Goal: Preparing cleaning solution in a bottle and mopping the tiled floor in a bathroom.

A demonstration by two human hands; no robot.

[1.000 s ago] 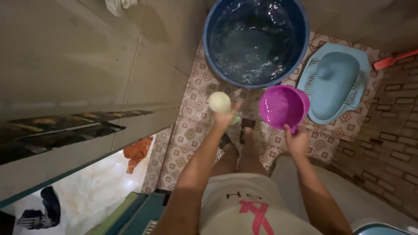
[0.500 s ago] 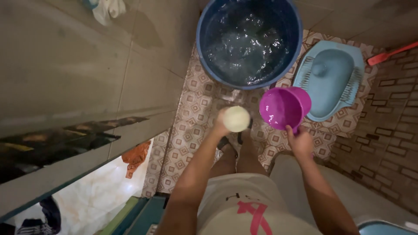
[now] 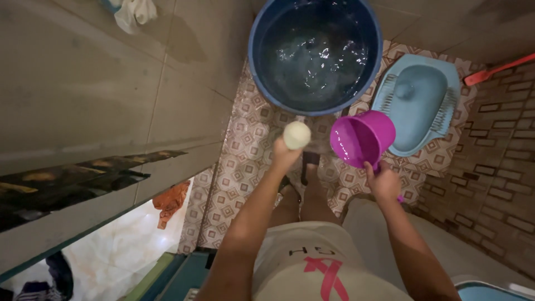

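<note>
Pale round cup [image 3: 297, 135] sits above left hand's [image 3: 285, 155] closed fingers.

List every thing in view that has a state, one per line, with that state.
Blue bucket: upright, holds rippling water.
Purple dipper: held by its handle in the right hand, tilted, wet inside.
Pale round cup: gripped in the left hand.
Blue squat toilet: uncovered, set in the patterned floor.
Orange cloth: crumpled on the pale floor.

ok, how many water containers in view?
2. A big blue tub of water stands on the patterned floor at top centre. A purple dipper is held in the right hand, just below the tub's rim. More could sit out of frame.
</note>
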